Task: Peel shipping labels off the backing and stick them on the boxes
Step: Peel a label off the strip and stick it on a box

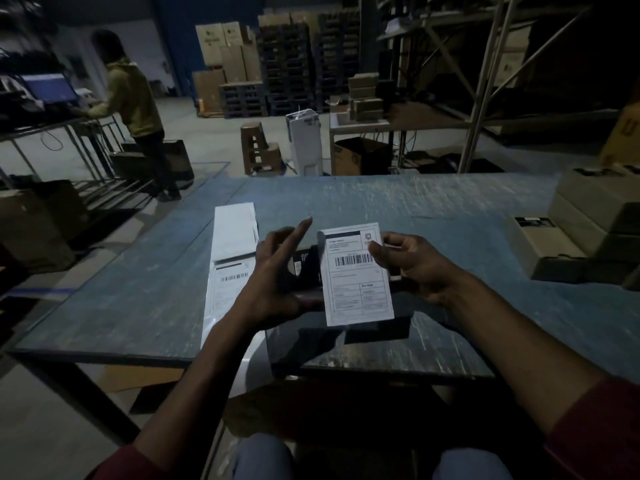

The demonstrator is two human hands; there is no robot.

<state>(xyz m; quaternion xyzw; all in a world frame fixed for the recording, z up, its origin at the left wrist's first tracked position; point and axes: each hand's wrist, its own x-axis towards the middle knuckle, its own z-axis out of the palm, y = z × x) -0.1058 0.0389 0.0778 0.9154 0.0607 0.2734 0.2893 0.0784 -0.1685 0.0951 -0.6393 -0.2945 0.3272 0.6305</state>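
Nearest the camera are the knees in blue trousers, low in the view, with both forearms in dark red sleeves reaching forward over the near edge of the table.

The left hand is raised above the table with its palm turned toward the right. Its index finger points up and away, its other fingers are loosely curled, and its thumb lies under the lower edge of a dark box. The hand cups the box from the left and below.

The right hand comes in from the right, fingers curled. Its thumb presses on the upper right part of a white label, just beside the barcode, and its fingers wrap behind. The label lies over the front of the box and covers most of it; whether it is fully stuck down cannot be told. Box and label are held clear of the table, between the two hands.

On the table to the left of the hands lies a sheet of labels with a barcode showing, and a white backing sheet lies partly over its far end. At the right end of the table stands a stack of pale boxes.

Beyond the table, at far left, a person in a yellow top stands at a bench with a lit screen.
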